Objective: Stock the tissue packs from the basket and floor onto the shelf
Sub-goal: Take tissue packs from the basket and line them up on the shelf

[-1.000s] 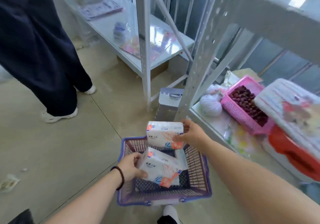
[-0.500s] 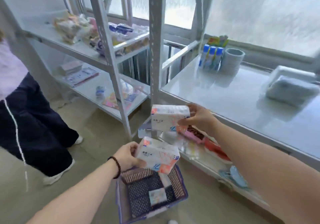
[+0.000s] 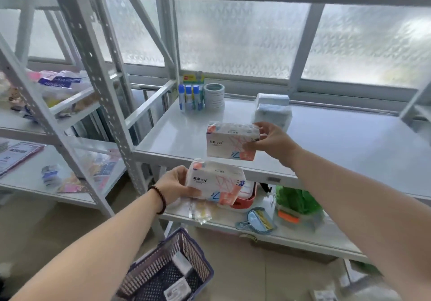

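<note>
At the shelf front, head view: right hand (image 3: 270,142) grips one tissue pack (image 3: 232,140) by its end, held over the white shelf (image 3: 338,147); left hand (image 3: 173,184) grips a second tissue pack (image 3: 215,182) lower, at the shelf's front edge. Step looks like placing. Next: set the right pack down, likely beside the stacked packs (image 3: 272,110) near the window, then lift the left one. Basket (image 3: 168,270) sits on the floor below, something still inside. Shelf surface glossy, mostly bare; glue sticks (image 3: 190,98) and tape rolls (image 3: 214,95) at the back, frosted window (image 3: 233,37) behind.

Tissue packs (image 3: 232,141) carry dark print, prob. Chinese chars, too blurred to read
</note>
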